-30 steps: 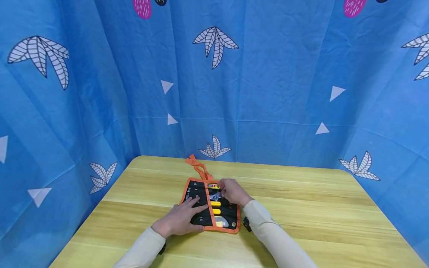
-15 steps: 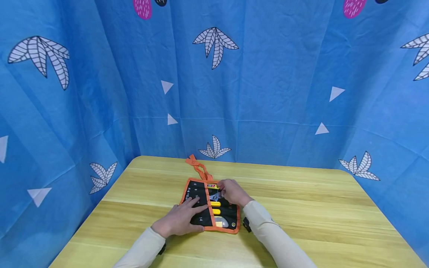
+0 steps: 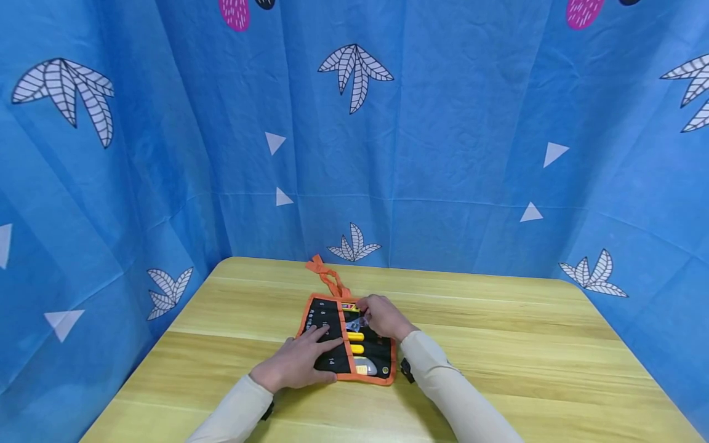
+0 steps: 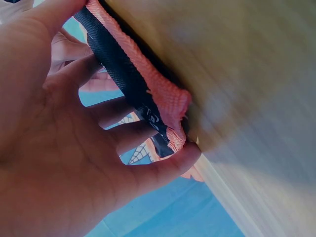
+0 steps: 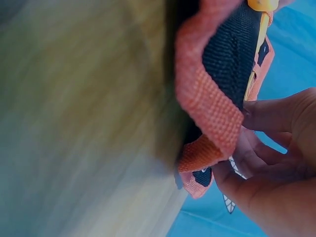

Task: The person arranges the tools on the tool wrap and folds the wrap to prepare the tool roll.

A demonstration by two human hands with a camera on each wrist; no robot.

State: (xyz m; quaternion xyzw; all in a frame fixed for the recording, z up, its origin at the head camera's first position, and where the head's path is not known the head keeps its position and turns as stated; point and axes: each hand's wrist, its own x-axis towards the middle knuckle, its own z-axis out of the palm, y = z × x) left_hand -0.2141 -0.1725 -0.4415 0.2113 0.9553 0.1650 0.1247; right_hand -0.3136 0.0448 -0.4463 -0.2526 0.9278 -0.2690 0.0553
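A black tool roll with orange trim lies spread on the table. Its pocket row holds a slim yellow tool with a red label, an adjustable wrench, two yellow handles and a grey-and-yellow utility knife. My left hand rests on the roll's left side, fingers spread; in the left wrist view its fingers reach along the orange edge. Bent over the upper right, my right hand has its fingertips right at the labelled tool's end, close to the wrench. I cannot tell what it grips.
An orange tie strap trails from the roll's far edge. The wooden table extends to the right and ends at a blue patterned curtain. In the right wrist view the roll's orange border stands up in a fold.
My right hand shifts very slightly left, and a little more of the wrench shows beside it. The left hand and the tool roll stay in place.
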